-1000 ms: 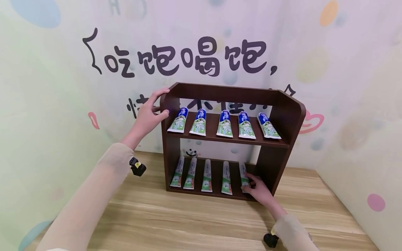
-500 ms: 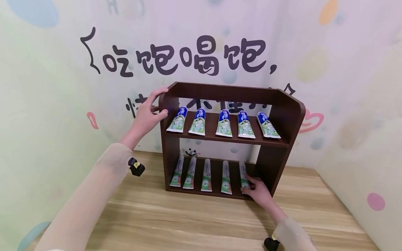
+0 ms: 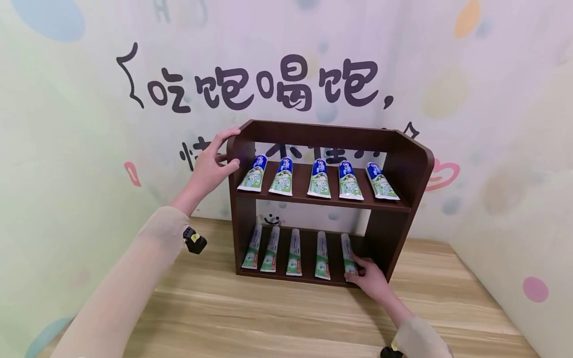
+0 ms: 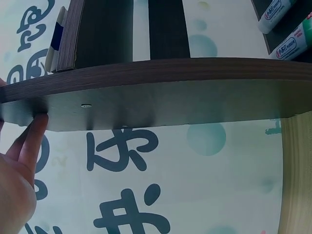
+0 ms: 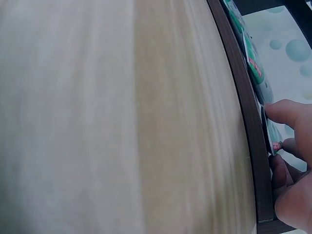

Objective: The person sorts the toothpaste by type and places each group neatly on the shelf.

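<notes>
A dark brown two-tier shelf (image 3: pixel 322 130) stands on the wooden table. My left hand (image 3: pixel 209 161) grips its left side panel (image 4: pixel 161 97), fingertips at the top corner and thumb at the front edge. On the lower tier, my right hand (image 3: pixel 372 278) holds the rightmost grey-and-green toothpaste tube (image 3: pixel 347 246) between thumb and fingers near its wide end. That tube lies cap end toward the back, its lower part covered by the hand. Several like tubes, such as this toothpaste tube (image 3: pixel 322 254), lie to its left. Blue-and-green toothpaste tubes (image 3: pixel 319 179) line the upper tier.
The wood-grain table (image 3: pixel 277 318) spreads out in front of the shelf. A patterned wall (image 3: pixel 286 30) with large dark lettering rises close behind it. Another wall (image 3: pixel 506 149) stands along the right side. The shelf's right panel (image 3: pixel 409 179) is close beside my right hand.
The right hand has shifted slightly down along the rightmost lower tube, uncovering more of its upper part. The left hand keeps its place on the shelf. The head view has tilted slightly.
</notes>
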Demonstrator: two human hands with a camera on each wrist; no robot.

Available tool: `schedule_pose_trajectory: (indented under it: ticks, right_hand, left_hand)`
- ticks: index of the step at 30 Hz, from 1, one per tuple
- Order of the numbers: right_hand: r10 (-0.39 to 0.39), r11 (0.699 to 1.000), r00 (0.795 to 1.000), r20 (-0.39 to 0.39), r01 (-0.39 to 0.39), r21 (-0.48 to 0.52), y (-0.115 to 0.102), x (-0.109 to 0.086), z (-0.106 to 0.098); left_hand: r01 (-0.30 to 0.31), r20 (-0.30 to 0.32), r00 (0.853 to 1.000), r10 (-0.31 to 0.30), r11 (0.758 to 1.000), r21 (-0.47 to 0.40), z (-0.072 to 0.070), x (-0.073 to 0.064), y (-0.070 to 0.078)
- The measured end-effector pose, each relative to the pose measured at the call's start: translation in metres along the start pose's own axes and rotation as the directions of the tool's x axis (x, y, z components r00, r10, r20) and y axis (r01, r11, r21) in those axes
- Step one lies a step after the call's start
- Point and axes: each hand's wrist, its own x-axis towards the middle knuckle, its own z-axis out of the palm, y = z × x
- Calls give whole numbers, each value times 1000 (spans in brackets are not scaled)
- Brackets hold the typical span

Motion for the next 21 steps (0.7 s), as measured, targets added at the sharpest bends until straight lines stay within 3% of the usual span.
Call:
schedule_pose_trajectory:
  ticks: [2, 6, 9, 21]
  right_hand:
    - [2, 1000, 1000, -5, -2, -6, 1, -1, 1]
    - [-3, 1000, 1000, -26, 2, -22, 2, 0, 2]
    - [-9, 1000, 999, -39, 8, -25, 2, 1, 3]
    - [-10, 1000, 1000, -29, 9, -25, 3, 0, 2]
  left_hand:
    - [6, -3, 1000, -6, 1000, 0, 1, -1, -1]
    - [21, 2, 1000, -21, 1000, -1, -2, -7, 23]
    - [10, -2, 1000, -10, 1000, 8, -3, -8, 30]
    - [2, 1, 1000, -2, 1000, -6, -2, -8, 28]
